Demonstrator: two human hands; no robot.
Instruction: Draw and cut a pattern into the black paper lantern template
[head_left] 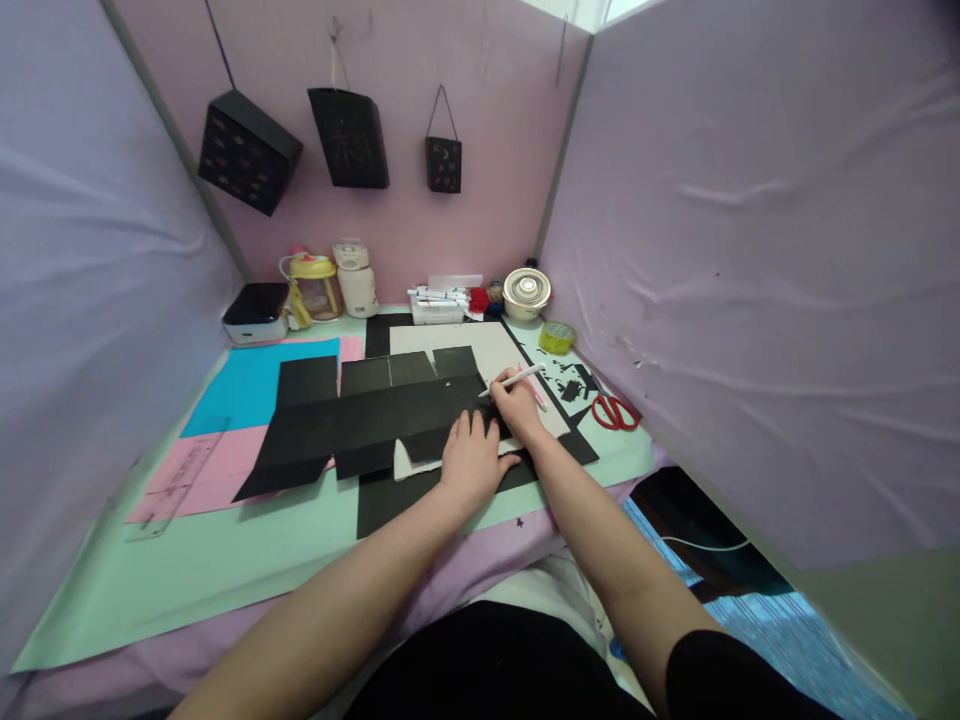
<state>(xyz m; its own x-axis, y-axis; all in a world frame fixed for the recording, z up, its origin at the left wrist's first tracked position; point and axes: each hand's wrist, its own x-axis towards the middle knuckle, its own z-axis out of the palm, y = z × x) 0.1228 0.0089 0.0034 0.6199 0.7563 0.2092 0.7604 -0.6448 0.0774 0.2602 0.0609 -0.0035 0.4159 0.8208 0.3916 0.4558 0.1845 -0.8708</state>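
My left hand point(474, 458) lies flat with fingers spread, pressing on a piece of black cardstock point(390, 418) cut and creased into panels with flaps. In my right hand point(516, 406) is a slim white pen-shaped tool point(529, 372), held in a writing grip. Its tip points left, at the right end of the cardstock; whether it is a pen or a craft knife I cannot tell. Under the cardstock lies a whitish board point(487, 340), on top of a larger black sheet point(386, 512). Close by my right hand is a pink-and-white pen point(538, 397).
Red-handled scissors point(616, 412), black paper scraps point(570, 382) and a tape roll point(556, 337) lie to the right. Leftward are blue paper point(251, 380), pink paper point(217, 480) and a clear ruler point(180, 480). Bottles, a marker box point(439, 308) and a lidded bowl point(526, 292) stand behind.
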